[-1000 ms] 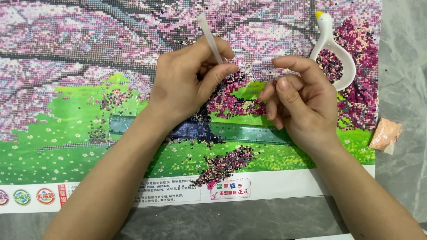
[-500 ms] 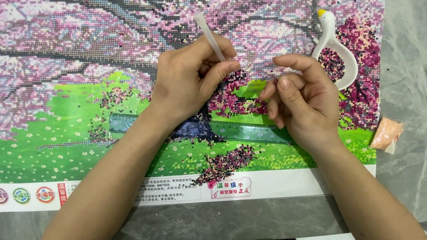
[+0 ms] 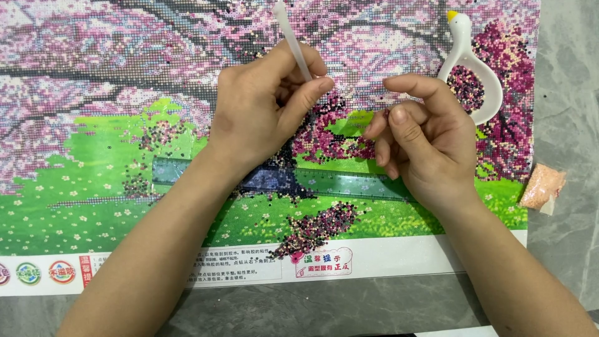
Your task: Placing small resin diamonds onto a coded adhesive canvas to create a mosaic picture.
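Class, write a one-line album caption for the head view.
Left hand holds a white pen over a diamond painting canvas; right hand curls beside a white bead tray.

Both forearms reaching over the picture canvas are bare, with no sleeve showing up to the canvas's lower edge. The left hand and right hand wear no gloves, and the fingernails are short and unpainted.

Bright, even overhead light with soft, short shadows beneath the left hand and right hand. Focus is sharp across the bead canvas; faint glare lies on the clear ruler, and no edge distortion shows.
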